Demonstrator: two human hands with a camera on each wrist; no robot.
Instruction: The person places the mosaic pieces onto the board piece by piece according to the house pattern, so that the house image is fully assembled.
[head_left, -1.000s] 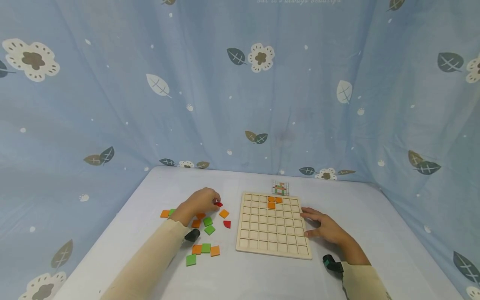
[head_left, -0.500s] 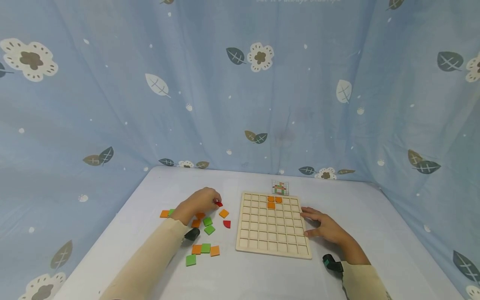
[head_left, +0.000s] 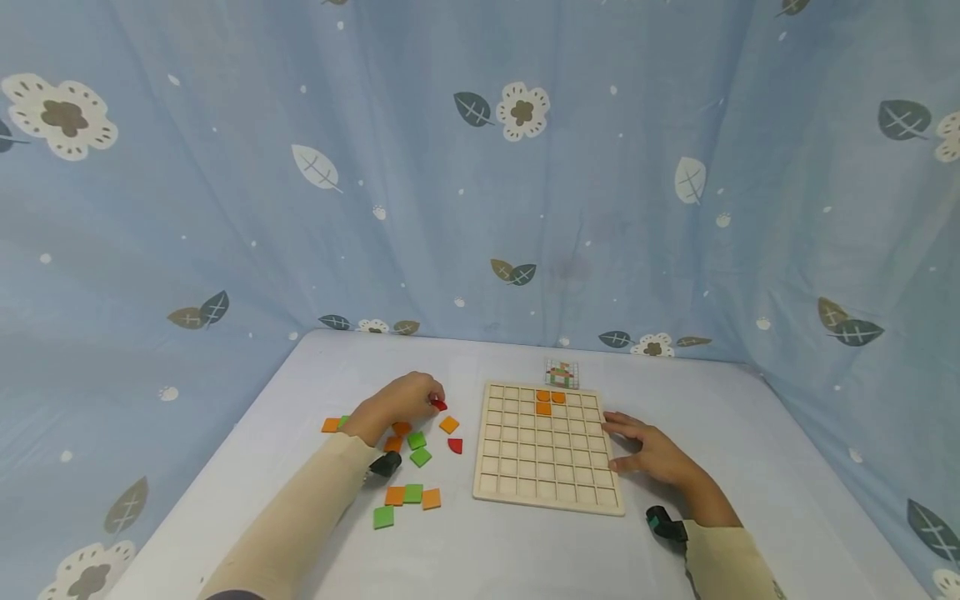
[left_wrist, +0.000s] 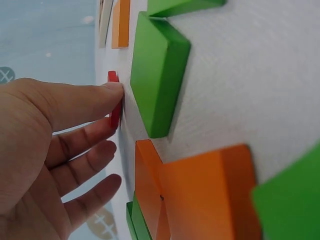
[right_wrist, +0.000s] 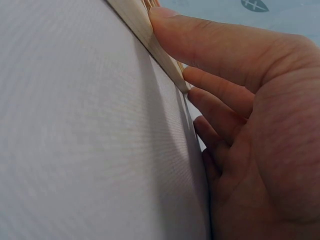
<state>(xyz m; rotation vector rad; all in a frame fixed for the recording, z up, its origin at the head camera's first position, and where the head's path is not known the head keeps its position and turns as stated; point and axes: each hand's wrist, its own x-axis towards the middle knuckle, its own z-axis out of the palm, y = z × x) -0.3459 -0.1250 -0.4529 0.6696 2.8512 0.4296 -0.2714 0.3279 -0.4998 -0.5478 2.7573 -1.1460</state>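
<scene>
At the left of the board, my left hand (head_left: 411,395) pinches a small red tile (head_left: 439,406) between thumb and forefinger. The left wrist view shows the thumb on the red tile (left_wrist: 114,115), with the other fingers loosely bent. The wooden grid board (head_left: 517,479) lies flat, holding two round orange pieces and a square orange tile (head_left: 543,408) near its far edge. Along the board's right edge rests my right hand (head_left: 648,454), its fingers spread. In the right wrist view, thumb and fingertips touch the board's side (right_wrist: 145,37).
Another red quarter-round tile (head_left: 455,446) and an orange tile (head_left: 449,424) lie between the left hand and the board. Several green tiles (head_left: 421,457) and orange ones (head_left: 431,498) are scattered near the left forearm. A small patterned card (head_left: 562,373) lies behind the board.
The red tile has shifted slightly at my left fingertips and shows more of its face. The right hand and the board stay in place.
</scene>
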